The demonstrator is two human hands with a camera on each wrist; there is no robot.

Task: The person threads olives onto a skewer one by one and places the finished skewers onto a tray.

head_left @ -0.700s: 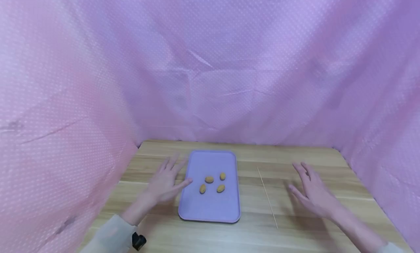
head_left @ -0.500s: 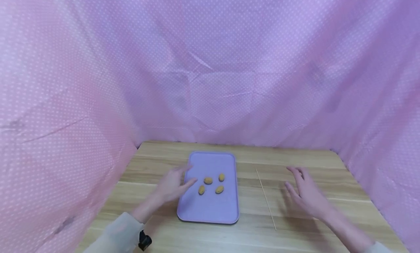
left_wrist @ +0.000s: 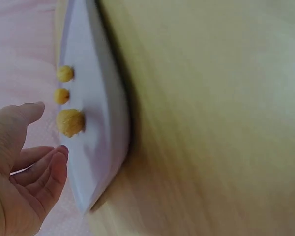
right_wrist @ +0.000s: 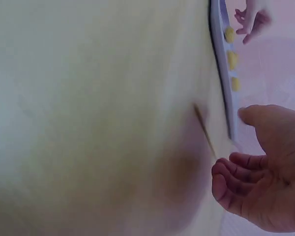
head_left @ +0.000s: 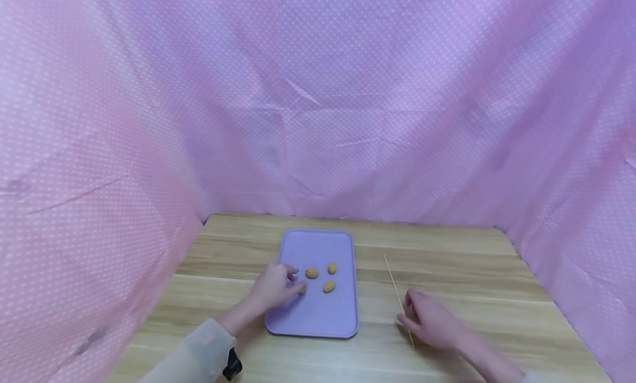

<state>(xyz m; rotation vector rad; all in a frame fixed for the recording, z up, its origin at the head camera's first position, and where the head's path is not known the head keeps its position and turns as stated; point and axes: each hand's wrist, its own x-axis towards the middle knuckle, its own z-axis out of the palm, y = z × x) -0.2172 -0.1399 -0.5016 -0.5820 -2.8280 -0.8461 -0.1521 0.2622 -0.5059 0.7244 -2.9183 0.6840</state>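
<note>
My left hand hovers over the left side of a lilac tray. Several small oval yellow-brown lumps with a rough surface lie on it. Thumb and fingertips come down by the nearest left lump, partly hidden in the head view, with a gap between them in the left wrist view. Right of the tray, a thin wooden skewer lies on the table. My right hand is over its near half, fingers bent and thumb held apart; in the right wrist view the skewer runs behind the fingertips.
The wooden table is enclosed by pink dotted cloth at the back and both sides. Other lumps are at the tray's middle, including one toward the right. A black device sits at my left cuff.
My left hand has moved right and down to the left lump, its fingers drawing in. My right hand has moved left and nearer to me, over the skewer, with its fingers bending.
</note>
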